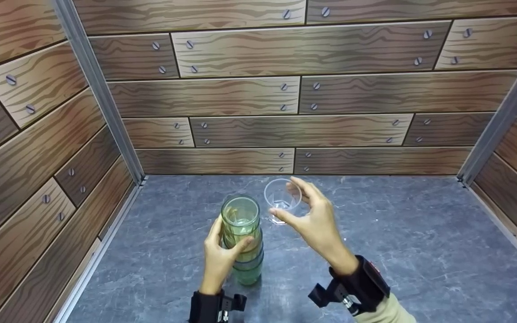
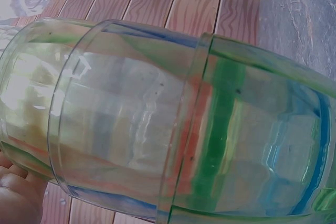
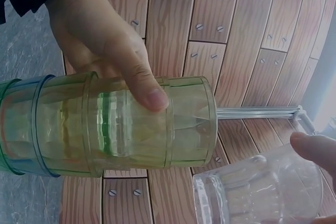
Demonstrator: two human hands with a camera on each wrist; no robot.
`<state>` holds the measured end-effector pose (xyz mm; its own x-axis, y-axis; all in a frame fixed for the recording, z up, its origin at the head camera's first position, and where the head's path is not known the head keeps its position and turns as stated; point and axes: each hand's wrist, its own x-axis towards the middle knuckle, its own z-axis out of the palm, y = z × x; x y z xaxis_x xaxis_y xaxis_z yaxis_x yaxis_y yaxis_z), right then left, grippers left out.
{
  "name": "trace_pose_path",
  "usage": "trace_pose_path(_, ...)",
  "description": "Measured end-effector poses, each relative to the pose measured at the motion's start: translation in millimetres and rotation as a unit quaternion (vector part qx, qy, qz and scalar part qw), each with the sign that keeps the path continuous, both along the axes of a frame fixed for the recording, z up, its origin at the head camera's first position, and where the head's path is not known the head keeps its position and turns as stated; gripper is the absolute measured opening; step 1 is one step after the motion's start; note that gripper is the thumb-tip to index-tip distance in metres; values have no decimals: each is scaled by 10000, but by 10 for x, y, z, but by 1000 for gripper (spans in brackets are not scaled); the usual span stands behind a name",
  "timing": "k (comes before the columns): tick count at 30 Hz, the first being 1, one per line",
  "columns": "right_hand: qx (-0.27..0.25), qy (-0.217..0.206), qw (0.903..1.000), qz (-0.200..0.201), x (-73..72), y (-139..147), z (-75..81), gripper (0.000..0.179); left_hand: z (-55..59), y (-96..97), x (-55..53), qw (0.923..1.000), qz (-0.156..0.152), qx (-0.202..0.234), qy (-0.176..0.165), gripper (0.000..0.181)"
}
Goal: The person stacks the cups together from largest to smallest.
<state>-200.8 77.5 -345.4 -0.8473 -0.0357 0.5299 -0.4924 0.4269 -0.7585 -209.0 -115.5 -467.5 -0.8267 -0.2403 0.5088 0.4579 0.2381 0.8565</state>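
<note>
A tall upright stack of nested see-through plastic cups (image 1: 248, 264) stands on the floor, tinted green, yellow and blue. Around its upper part my left hand (image 1: 219, 258) grips, thumb on the near side, as the right wrist view also shows. Just right of the stack's top, my right hand (image 1: 319, 222) holds a clear colourless cup (image 1: 280, 216) in the air between thumb and fingers, its mouth facing up. That clear cup (image 3: 252, 192) is apart from the stack. Coloured bands of the nested cups (image 2: 142, 114) fill the left wrist view.
The grey marbled surface (image 1: 397, 251) spreads under the stack. Wood-plank patterned walls (image 1: 240, 96) rise at the back and both sides, with metal corner posts (image 1: 101, 89) between them. Each wrist wears a black camera strap (image 1: 366, 282).
</note>
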Motion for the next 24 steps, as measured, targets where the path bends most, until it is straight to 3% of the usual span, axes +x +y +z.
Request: trace_pose_path(24, 122, 362, 9990, 221, 0, -184, 181, 69, 6, -1, 1, 9998, -32, 27, 195, 79)
